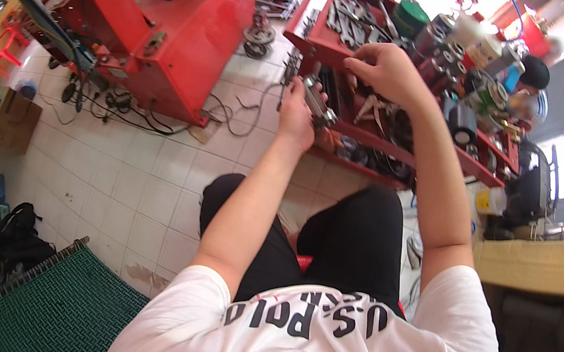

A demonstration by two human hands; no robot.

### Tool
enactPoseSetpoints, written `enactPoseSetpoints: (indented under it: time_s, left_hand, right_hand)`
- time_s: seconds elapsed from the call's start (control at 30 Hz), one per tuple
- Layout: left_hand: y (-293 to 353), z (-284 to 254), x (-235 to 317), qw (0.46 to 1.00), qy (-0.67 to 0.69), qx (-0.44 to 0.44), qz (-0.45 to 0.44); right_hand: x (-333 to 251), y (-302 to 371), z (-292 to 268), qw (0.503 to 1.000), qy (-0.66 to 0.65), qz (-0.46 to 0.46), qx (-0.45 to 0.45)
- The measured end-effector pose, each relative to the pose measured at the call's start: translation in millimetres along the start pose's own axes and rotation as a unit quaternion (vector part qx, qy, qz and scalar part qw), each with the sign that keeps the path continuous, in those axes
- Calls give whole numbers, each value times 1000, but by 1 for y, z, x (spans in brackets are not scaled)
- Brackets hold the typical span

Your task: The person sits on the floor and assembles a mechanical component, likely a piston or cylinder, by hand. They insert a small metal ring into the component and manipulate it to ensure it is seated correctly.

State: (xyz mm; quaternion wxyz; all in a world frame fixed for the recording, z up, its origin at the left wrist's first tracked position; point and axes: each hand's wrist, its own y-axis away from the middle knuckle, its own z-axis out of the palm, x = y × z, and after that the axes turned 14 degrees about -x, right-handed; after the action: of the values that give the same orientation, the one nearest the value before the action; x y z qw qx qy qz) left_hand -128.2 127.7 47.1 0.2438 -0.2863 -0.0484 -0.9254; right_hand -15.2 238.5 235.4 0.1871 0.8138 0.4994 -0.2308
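Note:
My left hand (pixel 295 119) is closed around a silvery metal part (pixel 321 104), roughly cylindrical, with a wider end toward me. My right hand (pixel 390 76) is above the red cantilever toolbox (pixel 406 155), its fingers bent together at the near edge of the upper tray. Whether those fingertips pinch something small or only touch the tray edge is hard to make out. Several wrenches (pixel 354 24) fill that upper tray. Below my right hand, a puller-like metal tool (pixel 375 111) lies in a lower tray among other dark tools.
Cans and bottles (pixel 481 53) crowd the toolbox's right side. A big red machine base (pixel 184 46) stands at the left, with black cables (pixel 128 107) on the tiled floor (pixel 123 178). A green woven seat (pixel 68 297) is at lower left, a yellowish bench (pixel 546 262) at right.

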Motion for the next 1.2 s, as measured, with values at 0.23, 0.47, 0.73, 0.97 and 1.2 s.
enactPoseSetpoints:
  time_s: [0.23, 0.47, 0.73, 0.97, 1.2]
  left_hand:
    - [10, 17, -2, 996, 1, -87, -16]
    - [23, 32, 2, 991, -50, -116, -50]
    - [23, 28, -1, 983, -59, -165, -60]
    - [24, 28, -9, 983, -100, -145, -48]
    - [18, 20, -16, 983, -112, -140, -39]
  right_hand:
    - [25, 39, 78, 985, -149, 0, 92]
    - [39, 45, 97, 949, -275, 38, 147]
    - [33, 51, 101, 914, -365, 104, 142]
    - [36, 55, 92, 869, -478, 115, 56]
    - [41, 56, 88, 806, -583, 103, -11]
